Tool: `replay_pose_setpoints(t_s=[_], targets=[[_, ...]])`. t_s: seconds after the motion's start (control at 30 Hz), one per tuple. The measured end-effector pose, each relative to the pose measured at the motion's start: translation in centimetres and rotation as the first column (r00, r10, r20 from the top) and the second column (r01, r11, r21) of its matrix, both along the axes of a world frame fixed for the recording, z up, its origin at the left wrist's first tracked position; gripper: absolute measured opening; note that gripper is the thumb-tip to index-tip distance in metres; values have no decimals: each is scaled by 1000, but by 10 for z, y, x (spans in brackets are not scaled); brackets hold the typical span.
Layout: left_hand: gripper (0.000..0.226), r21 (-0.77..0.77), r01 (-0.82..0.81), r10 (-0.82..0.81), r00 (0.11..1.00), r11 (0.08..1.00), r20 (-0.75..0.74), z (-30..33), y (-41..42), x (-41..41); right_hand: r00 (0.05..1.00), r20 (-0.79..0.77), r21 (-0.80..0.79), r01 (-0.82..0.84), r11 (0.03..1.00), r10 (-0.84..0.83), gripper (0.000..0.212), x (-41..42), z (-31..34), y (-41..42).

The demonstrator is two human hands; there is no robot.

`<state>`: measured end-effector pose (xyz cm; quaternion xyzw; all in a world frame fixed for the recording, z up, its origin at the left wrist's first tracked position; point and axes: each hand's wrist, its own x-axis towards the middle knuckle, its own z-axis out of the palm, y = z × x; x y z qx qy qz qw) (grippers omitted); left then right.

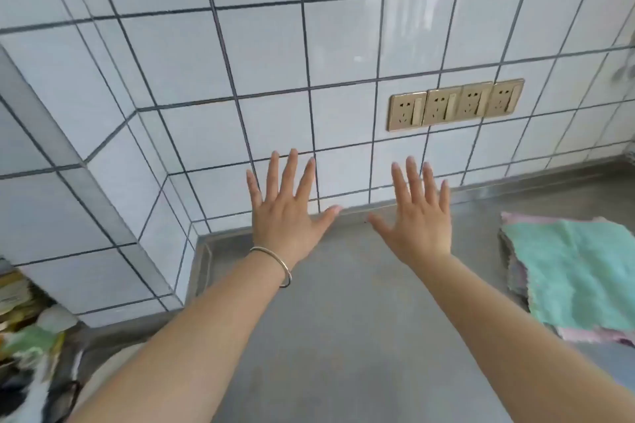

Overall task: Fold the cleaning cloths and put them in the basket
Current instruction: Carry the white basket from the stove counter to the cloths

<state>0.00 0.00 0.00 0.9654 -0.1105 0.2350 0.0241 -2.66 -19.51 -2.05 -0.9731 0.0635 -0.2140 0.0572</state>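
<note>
Both hands up, the left hand (288, 216) and right hand (421, 223) spread flat, fingers wide and holding nothing above the counter (343, 336), likely readying to start, while the cloths (577, 271) sit stacked off beyond the right hand, no basket in sight.

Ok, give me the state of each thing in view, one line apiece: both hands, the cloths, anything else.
Left hand: open, fingers spread, holding nothing.
Right hand: open, fingers spread, holding nothing.
Stack of teal and pink cleaning cloths: flat, unfolded, on the counter's right side, untouched.
Grey steel counter: bare beneath the hands.
Thin silver bangle: on the left wrist.
Basket: not identifiable in view.
</note>
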Motion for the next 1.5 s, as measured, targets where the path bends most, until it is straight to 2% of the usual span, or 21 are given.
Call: replay_pose_setpoints(t_s=[0.1, 0.23, 0.37, 0.5, 0.63, 0.73, 0.9, 1.03, 1.2, 1.4, 1.5], targets=[[83, 76, 95, -92, 995, 993, -42, -25, 20, -5, 988, -68, -1, 136, 991, -136, 89, -30, -29, 20], [86, 143, 302, -293, 952, 942, -86, -54, 33, -27, 939, -118, 53, 332, 942, -324, 89, -105, -67, 46], [88, 144, 480, -470, 877, 865, -100, -65, 12, -66, 841, -200, 40, 520, 853, -503, 88, -191, -73, 53], [88, 106, 677, -667, 736, 728, -119, -75, -29, -143, 704, -229, 28, 695, 718, -673, 86, -295, -76, 51], [86, 120, 824, -811, 567, 554, -146, -80, -59, -234, 561, -214, 19, 821, 571, -800, 85, -399, -78, 60], [89, 143, 890, -878, 453, 434, -152, -75, -77, -317, 398, -201, 0, 914, 406, -895, 84, -489, -74, 76], [88, 141, 968, -962, 228, 208, -148, -62, -79, -472, 182, -168, 6, 983, 184, -969, 82, -649, -50, 122], [85, 95, 994, -994, 65, 56, -84, -42, -74, -600, 62, -79, 27, 998, 60, -995, 82, -772, -21, 158], [89, 74, 982, -984, -172, -175, -44, -19, -70, -757, -127, -129, 13, 991, -130, -983, 80, -915, 4, 196], [93, 72, 947, -949, -310, -313, -48, -11, -95, -896, -276, -121, 53, 957, -284, -954, 77, -1035, 8, 192], [94, 43, 930, -931, -362, -364, -53, -15, -118, -957, -312, -147, 26, 948, -319, -939, 76, -1087, 3, 178]])
